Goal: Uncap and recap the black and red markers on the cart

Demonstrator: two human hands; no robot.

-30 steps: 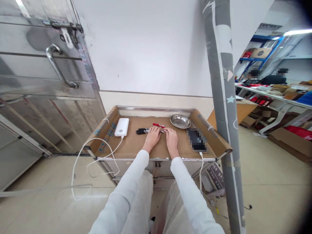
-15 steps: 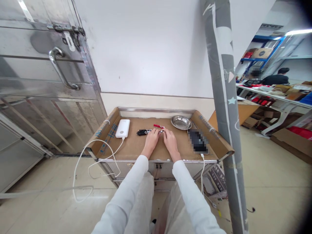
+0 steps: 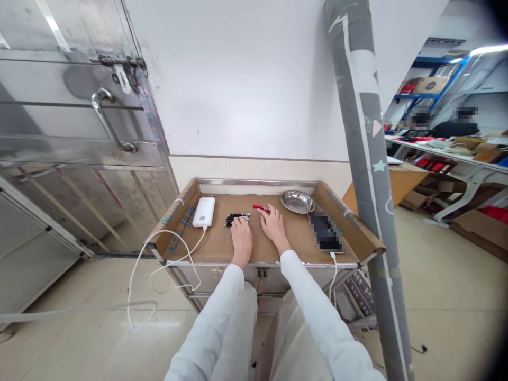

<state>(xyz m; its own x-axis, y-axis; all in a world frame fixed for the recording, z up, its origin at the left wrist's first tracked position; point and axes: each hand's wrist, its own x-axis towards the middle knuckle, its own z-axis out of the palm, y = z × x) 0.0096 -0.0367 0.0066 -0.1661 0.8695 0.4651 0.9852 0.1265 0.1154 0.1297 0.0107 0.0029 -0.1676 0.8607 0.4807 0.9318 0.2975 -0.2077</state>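
Observation:
Several black pens [image 3: 237, 217] lie in a bundle on the cardboard-covered cabinet top [image 3: 222, 248]. My left hand [image 3: 242, 241] has its fingers bent down together on the near side of that bundle, closed on the pens. A red pen [image 3: 257, 207] lies to the right of the bundle. My right hand [image 3: 273, 227] reaches over the red pen's right end, thumb and fingertips closing on it. The fingers partly cover that end.
A white power bank [image 3: 203, 211] with a cable lies at the left. On the right are a round metal dish [image 3: 297, 201] and a cabled phone [image 3: 326, 233]. Raised cardboard sides [image 3: 353, 222] edge the top, and a wrapped grey pole [image 3: 369, 159] leans beside it.
My hands, close together at a pen half a second ago, have moved apart. The left is now at the black pens, the right at the red pen. The view has shifted slightly.

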